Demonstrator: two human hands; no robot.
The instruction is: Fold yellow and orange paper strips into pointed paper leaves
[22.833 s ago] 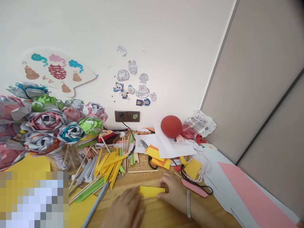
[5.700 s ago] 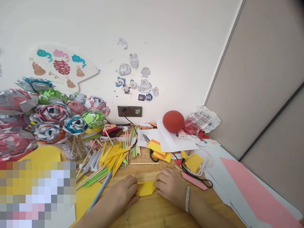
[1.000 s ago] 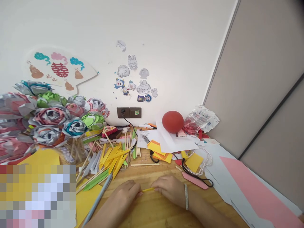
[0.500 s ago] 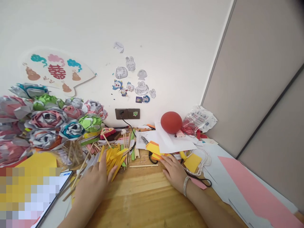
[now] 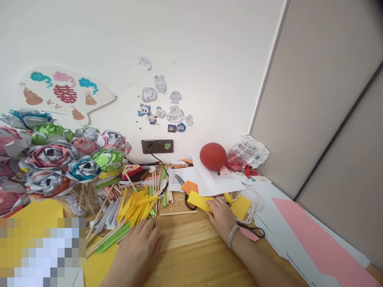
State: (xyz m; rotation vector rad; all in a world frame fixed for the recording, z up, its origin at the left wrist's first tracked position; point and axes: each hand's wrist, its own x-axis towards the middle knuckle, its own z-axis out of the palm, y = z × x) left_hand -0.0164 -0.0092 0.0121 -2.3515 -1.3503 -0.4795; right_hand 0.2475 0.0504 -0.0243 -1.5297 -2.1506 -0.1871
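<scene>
Apparently this is a picking-up step: from where I stand, the right hand (image 5: 222, 217) has fingers on the right end of a yellow paper (image 5: 198, 201), near the orange paper (image 5: 189, 186) on the bench (image 5: 185, 251); whether that grip pinches, I can't tell. The left hand (image 5: 139, 244) lies loose, grip released, near folded yellow strips (image 5: 136, 205). Lifting calls for a thumb underneath.

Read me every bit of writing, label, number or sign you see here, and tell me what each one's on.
"囍", in red, on the white paper cutout on the wall; the small brown marks below it are too unclear to read.
Sheet with lines of text on the table: too small to read.
Clear plastic bag: printing too small to read.
No number is legible.
</scene>
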